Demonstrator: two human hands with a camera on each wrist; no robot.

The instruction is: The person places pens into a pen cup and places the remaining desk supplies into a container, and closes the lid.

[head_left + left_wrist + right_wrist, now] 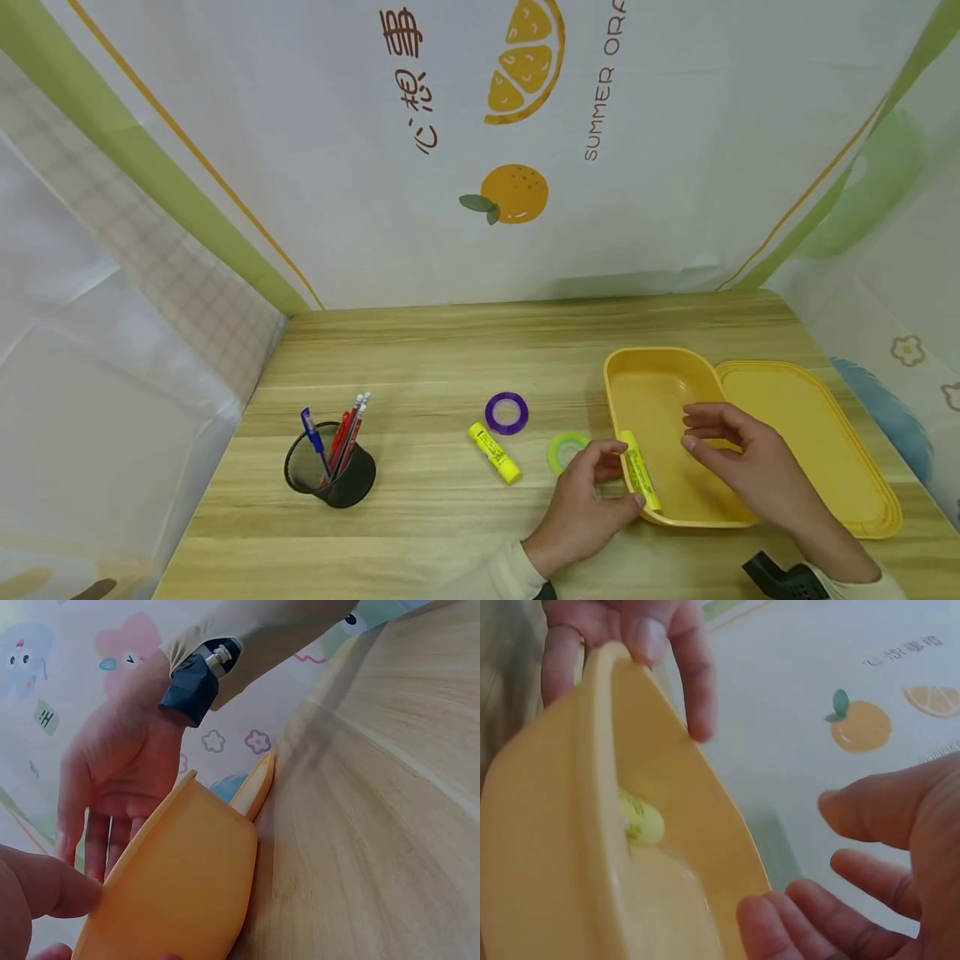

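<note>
A yellow plastic box [675, 392] stands on the right of the table, with a yellow glue stick [640, 473] lying in it along the left wall. At the box's near left corner, my left hand [581, 512] grips the rim, thumb and fingers spread along it. My right hand [757, 467] hovers over the right side of the box, its fingers loosely bent and nothing between them. The right wrist view shows the glue stick's rounded end [643, 819] inside the box. Partly behind my left hand lies a green tape roll [564, 450].
A yellow lid [810, 442] lies flat right of the box. Left of the box are a purple tape roll [507, 413] and another yellow glue stick [495, 453]. Farther left stands a black mesh pen holder [352, 479] with a blue pen and several red pencils. A printed cloth hangs behind the table.
</note>
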